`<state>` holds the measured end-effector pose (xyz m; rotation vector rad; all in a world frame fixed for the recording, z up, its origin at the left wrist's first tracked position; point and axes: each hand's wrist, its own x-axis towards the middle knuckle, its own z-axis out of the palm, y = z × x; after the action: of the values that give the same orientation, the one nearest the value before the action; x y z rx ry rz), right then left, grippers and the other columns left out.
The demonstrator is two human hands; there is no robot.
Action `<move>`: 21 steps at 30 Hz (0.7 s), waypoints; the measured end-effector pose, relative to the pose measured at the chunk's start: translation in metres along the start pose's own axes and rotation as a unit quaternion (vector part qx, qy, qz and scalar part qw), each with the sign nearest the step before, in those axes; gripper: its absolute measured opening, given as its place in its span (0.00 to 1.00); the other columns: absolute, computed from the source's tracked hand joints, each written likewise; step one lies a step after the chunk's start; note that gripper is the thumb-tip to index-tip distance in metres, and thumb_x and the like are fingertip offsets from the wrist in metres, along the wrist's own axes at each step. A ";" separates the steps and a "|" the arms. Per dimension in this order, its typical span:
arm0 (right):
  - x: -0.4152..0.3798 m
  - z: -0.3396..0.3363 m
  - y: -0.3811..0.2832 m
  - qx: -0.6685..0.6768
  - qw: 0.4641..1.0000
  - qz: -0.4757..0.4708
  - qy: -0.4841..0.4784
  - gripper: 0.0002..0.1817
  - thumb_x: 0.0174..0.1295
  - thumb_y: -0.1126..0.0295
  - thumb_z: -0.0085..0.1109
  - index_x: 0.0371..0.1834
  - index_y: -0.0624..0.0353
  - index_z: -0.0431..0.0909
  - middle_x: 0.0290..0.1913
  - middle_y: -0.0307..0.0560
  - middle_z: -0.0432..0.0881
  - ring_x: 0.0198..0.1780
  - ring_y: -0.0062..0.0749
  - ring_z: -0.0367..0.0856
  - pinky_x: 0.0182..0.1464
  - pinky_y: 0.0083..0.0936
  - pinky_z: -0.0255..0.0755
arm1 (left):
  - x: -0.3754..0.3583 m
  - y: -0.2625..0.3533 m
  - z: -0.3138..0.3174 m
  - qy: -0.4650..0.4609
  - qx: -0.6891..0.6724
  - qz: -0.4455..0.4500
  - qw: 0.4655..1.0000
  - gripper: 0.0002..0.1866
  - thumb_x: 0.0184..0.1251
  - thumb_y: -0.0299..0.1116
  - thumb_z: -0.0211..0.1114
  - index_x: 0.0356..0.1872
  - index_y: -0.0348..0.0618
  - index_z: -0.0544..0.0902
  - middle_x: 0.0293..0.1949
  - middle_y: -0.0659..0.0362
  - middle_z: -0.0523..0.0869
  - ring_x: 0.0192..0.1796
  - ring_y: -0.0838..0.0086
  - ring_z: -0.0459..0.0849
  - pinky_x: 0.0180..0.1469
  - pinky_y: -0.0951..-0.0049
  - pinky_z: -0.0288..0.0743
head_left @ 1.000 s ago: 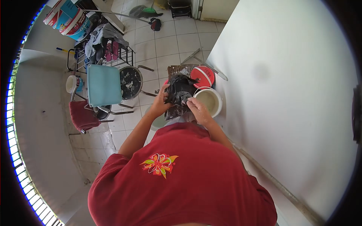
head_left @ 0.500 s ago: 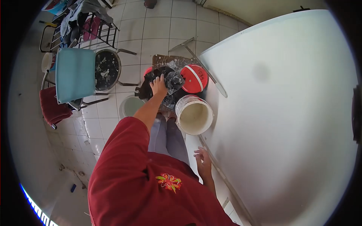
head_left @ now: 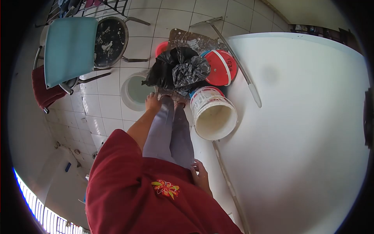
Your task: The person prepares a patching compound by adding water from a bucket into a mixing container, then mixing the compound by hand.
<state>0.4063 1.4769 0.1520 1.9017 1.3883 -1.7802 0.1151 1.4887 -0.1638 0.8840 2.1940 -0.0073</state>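
My left hand (head_left: 153,102) is near the rim of a pale bucket (head_left: 125,93) with cloudy liquid in it, its fingers slightly apart and nothing visible in them. Beside my thigh, my right hand (head_left: 200,174) hangs low with loosely bent fingers and holds nothing that I can see. A black plastic bag (head_left: 191,72) lies crumpled just beyond my feet. To its right are a red lid with a white strip (head_left: 221,67) and a white bucket (head_left: 213,117) with a whitish inside, tilted towards me.
A blue-green chair (head_left: 71,50) with a maroon cloth (head_left: 47,87) stands at the left, next to a round dark stool (head_left: 111,42). A long-handled tool (head_left: 237,64) leans by the large white panel (head_left: 304,124). A stained board (head_left: 191,39) lies behind the bag.
My left hand has come off the black bag and moved back towards me, beside the pale bucket. My right hand is now closer to my thigh. The view has shifted.
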 end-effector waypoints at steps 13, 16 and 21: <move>0.011 0.002 0.035 -0.004 0.996 0.074 0.047 0.18 0.63 0.67 0.55 0.54 0.63 0.72 0.41 0.52 0.81 0.43 0.38 0.80 0.49 0.30 0.72 | 0.094 -0.016 0.108 0.008 0.279 0.343 0.897 0.25 0.60 0.38 0.59 0.59 0.39 0.72 0.58 0.44 0.75 0.61 0.54 0.73 0.63 0.59 0.65; 0.005 -0.003 0.009 0.015 0.998 0.038 0.037 0.17 0.63 0.67 0.54 0.53 0.64 0.73 0.41 0.53 0.80 0.44 0.39 0.79 0.49 0.30 0.71 | 0.037 -0.025 0.052 -0.250 0.038 0.231 0.940 0.18 0.53 0.36 0.68 0.40 0.34 0.79 0.41 0.48 0.82 0.42 0.58 0.82 0.43 0.62 0.75; 0.005 -0.013 -0.030 0.017 0.993 -0.115 -0.020 0.21 0.62 0.62 0.57 0.54 0.63 0.72 0.45 0.51 0.77 0.44 0.34 0.77 0.48 0.28 0.71 | -0.077 -0.009 -0.111 -0.409 -0.216 0.117 0.879 0.18 0.59 0.35 0.68 0.44 0.32 0.78 0.33 0.56 0.83 0.36 0.75 0.81 0.40 0.70 0.74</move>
<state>0.3929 1.5046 0.1642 1.7723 1.6308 -1.9444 0.0743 1.4664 -0.0366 0.7000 1.2205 0.1863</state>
